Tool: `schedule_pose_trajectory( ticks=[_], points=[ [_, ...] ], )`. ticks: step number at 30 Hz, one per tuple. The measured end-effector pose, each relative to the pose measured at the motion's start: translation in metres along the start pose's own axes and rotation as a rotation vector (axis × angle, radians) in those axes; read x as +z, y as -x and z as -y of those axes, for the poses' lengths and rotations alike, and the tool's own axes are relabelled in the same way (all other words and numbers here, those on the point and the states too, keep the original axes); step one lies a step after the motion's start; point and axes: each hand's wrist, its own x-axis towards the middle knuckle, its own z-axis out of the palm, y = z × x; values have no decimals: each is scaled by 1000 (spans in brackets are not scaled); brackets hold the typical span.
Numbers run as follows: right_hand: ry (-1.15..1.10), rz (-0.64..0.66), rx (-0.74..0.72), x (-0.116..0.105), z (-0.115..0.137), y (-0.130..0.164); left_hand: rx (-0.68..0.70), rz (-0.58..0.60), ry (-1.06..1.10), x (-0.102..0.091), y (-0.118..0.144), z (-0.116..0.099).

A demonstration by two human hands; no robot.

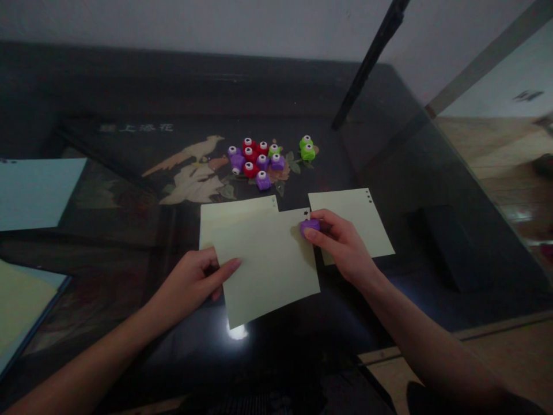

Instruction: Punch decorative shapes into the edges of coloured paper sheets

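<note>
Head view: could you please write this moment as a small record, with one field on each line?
left hand: left hand pinches the left edge of the held sheet
right hand: right hand grips the purple punch at that sheet's upper right corner
held sheet: pale, overlapping another pale sheet
right sheet: right sheet, three dark marks near its upper right corner
punch cluster: red punches, other purple punches, one green punch
apart from cluster: two green punches
far left: bluish sheet
</note>
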Motion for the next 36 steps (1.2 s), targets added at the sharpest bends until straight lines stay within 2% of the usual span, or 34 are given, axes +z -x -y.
schedule_pose_trajectory(
  ticks=[10, 19, 25, 36],
  points=[
    [-13, 0, 27, -1, -3, -3, 23, 33, 15, 0, -1, 4],
    [-10, -33, -9, -5, -5, -5, 20, 37, 18, 0, -2, 3],
    [5, 3, -23, -7, -5, -6, -7, 40, 75, -1, -2, 1],
    [-24, 5, 10, -5, 4, -5, -11, 15, 140, -1, -4, 5]
  ],
)
